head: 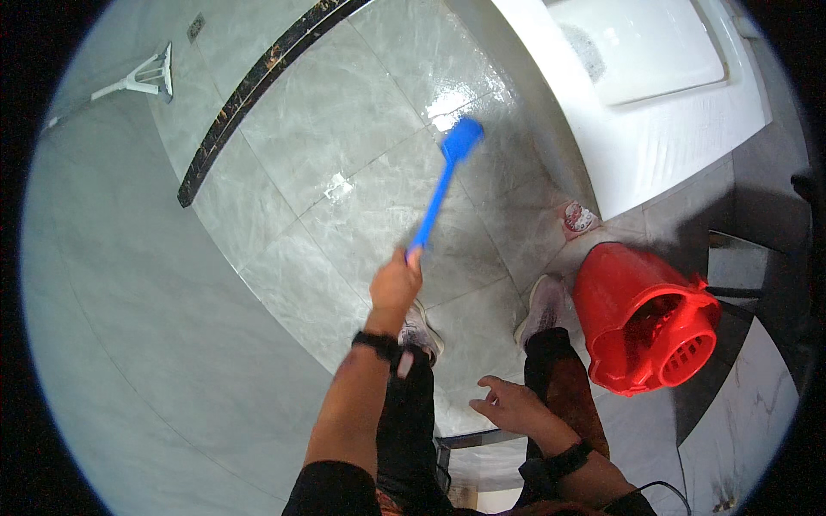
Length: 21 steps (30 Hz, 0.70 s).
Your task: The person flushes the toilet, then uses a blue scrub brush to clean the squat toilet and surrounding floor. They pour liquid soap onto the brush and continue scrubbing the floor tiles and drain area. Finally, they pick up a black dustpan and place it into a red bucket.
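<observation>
My left hand (395, 282) is closed round the end of the handle of a blue long-handled scrub brush (436, 198). The brush reaches away from me, its slightly blurred head over the wet grey tiled floor (348, 238) beside a glossy patch. Whether the head touches the tiles I cannot tell. My right hand (510, 405) holds nothing; it hangs in front of my right leg with thumb and forefinger apart. Both wrists carry black bands.
A red mop bucket with a wringer basket (613, 303) stands right of my feet. Beyond it is a white bathtub (574, 122), with a small printed packet (578, 219) near its corner. A dark stone threshold (258, 84) curves across the upper left; a white squeegee-like tool (145, 77) lies past it.
</observation>
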Tool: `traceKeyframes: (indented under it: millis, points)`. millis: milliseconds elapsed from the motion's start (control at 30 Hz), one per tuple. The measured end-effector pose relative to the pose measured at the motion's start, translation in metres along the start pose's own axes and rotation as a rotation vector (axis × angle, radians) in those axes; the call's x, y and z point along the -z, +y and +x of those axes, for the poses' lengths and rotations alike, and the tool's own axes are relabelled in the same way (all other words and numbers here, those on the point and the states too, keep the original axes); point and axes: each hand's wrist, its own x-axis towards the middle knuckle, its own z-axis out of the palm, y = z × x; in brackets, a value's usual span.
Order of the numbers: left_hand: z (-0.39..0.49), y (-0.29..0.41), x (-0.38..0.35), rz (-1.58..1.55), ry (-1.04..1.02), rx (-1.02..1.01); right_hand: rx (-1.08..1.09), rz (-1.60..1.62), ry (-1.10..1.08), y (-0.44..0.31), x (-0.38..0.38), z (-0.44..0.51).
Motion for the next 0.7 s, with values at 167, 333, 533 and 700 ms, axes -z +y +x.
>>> traceKeyframes:
  millis: [167, 333, 533, 700]
  points:
    - [0.106, 0.035, 0.050, -0.271, 0.115, 0.089, 0.003, 0.029, 0.005, 0.002, 0.001, 0.001]
    - [0.041, 0.010, 0.058, -0.428, 0.103, -0.013, -0.006, 0.057, 0.001, -0.008, 0.006, 0.000]
    - [0.046, 0.015, 0.070, 0.101, 0.185, -0.197, 0.008, 0.071, -0.008, -0.014, 0.014, 0.000]
    - [0.133, 0.080, 0.128, 0.066, 0.242, -0.135, 0.013, 0.060, 0.017, -0.016, 0.019, -0.001]
